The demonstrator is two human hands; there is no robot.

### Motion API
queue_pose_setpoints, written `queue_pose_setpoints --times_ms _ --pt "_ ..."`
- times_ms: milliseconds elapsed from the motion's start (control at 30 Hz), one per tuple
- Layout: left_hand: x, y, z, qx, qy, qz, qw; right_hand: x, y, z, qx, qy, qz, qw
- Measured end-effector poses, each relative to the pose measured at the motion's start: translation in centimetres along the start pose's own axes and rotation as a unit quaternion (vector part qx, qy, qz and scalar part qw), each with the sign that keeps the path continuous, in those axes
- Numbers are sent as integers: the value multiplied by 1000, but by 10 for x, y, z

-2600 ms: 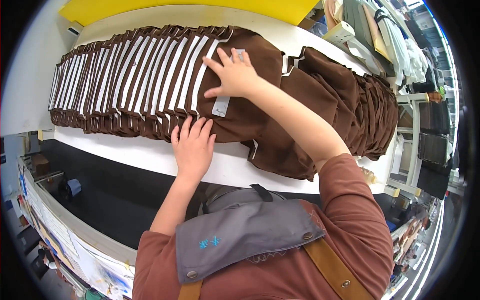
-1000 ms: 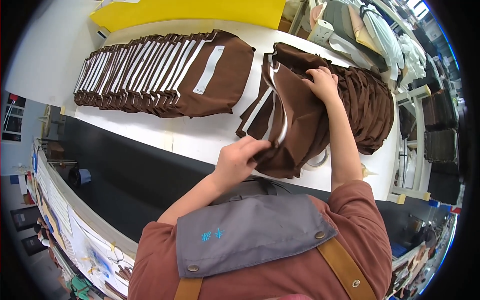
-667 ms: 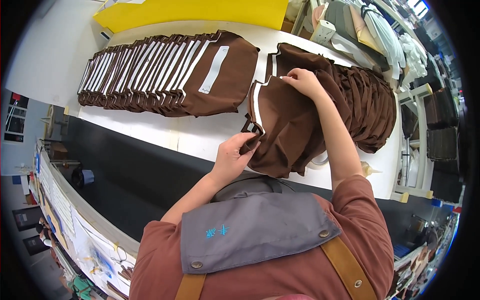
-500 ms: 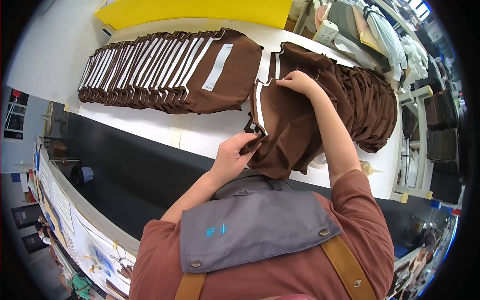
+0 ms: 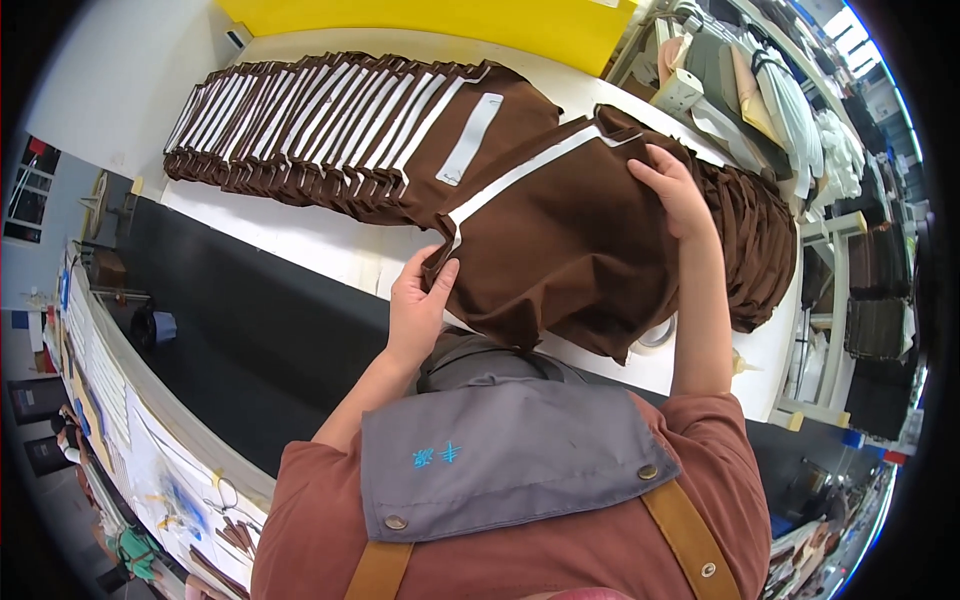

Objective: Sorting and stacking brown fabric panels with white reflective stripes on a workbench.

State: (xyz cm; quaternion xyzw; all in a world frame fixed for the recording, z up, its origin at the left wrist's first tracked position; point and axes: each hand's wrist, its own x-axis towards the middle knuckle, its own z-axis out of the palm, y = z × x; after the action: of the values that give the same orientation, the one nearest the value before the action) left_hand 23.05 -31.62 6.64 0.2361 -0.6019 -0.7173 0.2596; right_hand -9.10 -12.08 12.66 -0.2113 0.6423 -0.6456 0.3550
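Note:
A brown fabric panel (image 5: 560,230) with a white strip along its upper edge is spread out between my hands. At its left corner, my left hand (image 5: 418,300) grips the folded edge, thumb on top and fingers underneath. My right hand (image 5: 678,190) pinches the panel near its upper right corner; the fingertips are partly lost against the cloth. Left of it lies an overlapping row of brown pieces with white strips (image 5: 300,130). The front piece of that row carries a separate pale strip (image 5: 470,140). Beyond my right forearm is a bunched pile of brown fabric (image 5: 745,230).
All of this lies on a white table (image 5: 300,225). A yellow board (image 5: 430,25) stands behind it. On the right are a roll of tape (image 5: 657,335), a small bottle (image 5: 743,362) and a rack (image 5: 840,300) with fabric. Another worktable (image 5: 140,410) runs along the left.
The panel has been spread out flatter and swung left, its strip edge now slanting up to the right. My left hand moved left; my right hand moved right.

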Motion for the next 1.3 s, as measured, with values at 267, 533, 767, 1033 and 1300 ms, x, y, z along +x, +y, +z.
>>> queue_pose_setpoints --times_ms 267,533,767,1033,1300 --pt "26 21 -3 142 -31 91 985 58 -79 38 -262 66 -92 958" --pt "87 2 -20 191 -63 -13 979 221 -31 80 -621 49 -121 773" --pt "109 -9 -37 207 -47 18 977 248 28 83 -595 78 -106 793" --pt "119 -29 -51 409 -31 116 905 255 43 79 -546 85 -86 829" --pt "114 -18 -44 479 -47 80 873 267 68 72 -582 93 -107 801"
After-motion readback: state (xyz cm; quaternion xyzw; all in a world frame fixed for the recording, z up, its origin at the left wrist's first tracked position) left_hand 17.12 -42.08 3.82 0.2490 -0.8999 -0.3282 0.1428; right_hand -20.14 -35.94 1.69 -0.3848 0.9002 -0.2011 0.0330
